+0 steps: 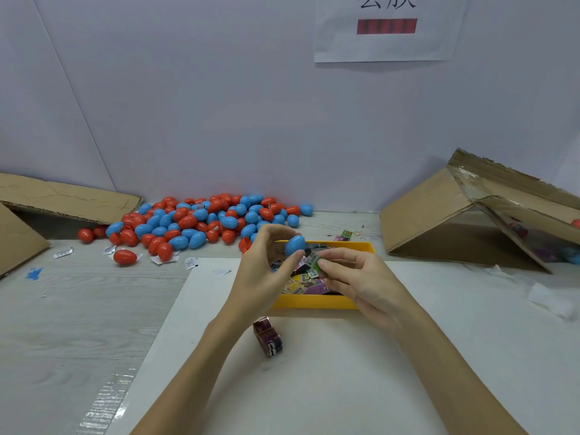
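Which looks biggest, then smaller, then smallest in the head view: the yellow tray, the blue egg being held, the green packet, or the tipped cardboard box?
1. cardboard box
2. yellow tray, partly hidden
3. blue egg
4. green packet, mostly covered, so unsure

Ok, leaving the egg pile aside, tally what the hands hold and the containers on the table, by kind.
Blue egg, in left hand: 1
Green packet, pinched by right hand: 1
Yellow tray: 1
Cardboard boxes: 2
Total: 5

Pale wall point(219, 105), taped paper sign point(387, 29), grey wood-grain table point(78, 309).
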